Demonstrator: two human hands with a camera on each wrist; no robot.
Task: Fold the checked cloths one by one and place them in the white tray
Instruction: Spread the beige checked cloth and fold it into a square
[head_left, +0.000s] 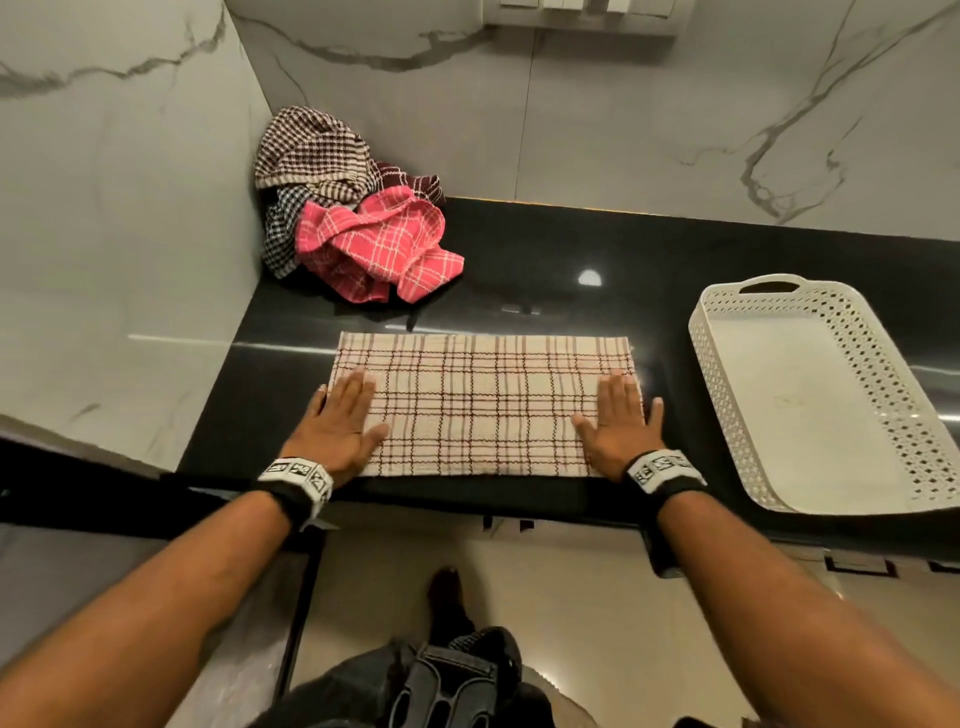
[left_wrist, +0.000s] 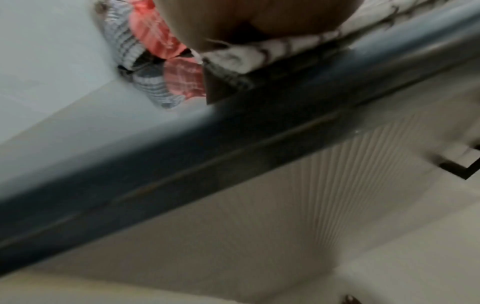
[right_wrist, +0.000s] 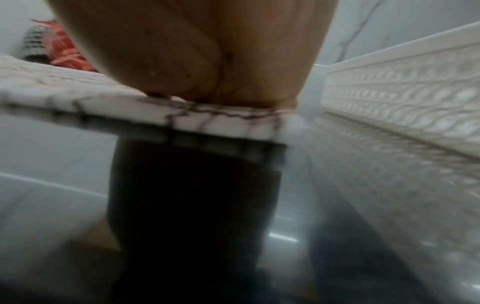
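Note:
A beige checked cloth (head_left: 483, 402) lies folded flat near the front edge of the black counter (head_left: 545, 260). My left hand (head_left: 343, 410) presses flat on its left end, fingers straight. My right hand (head_left: 618, 415) presses flat on its right end the same way. The white perforated tray (head_left: 810, 395) stands to the right with nothing in it. A heap of crumpled checked cloths sits in the back left corner, a pink one (head_left: 374, 244) in front and brown ones (head_left: 311, 150) behind. The wrist views show each palm (left_wrist: 246, 18) (right_wrist: 194, 51) on the cloth edge (left_wrist: 272, 49) (right_wrist: 221, 121).
Marble walls (head_left: 119, 208) close the counter on the left and at the back. The tray's side wall (right_wrist: 402, 98) stands close to my right hand. Below the counter edge are the floor and the person's legs (head_left: 447, 670).

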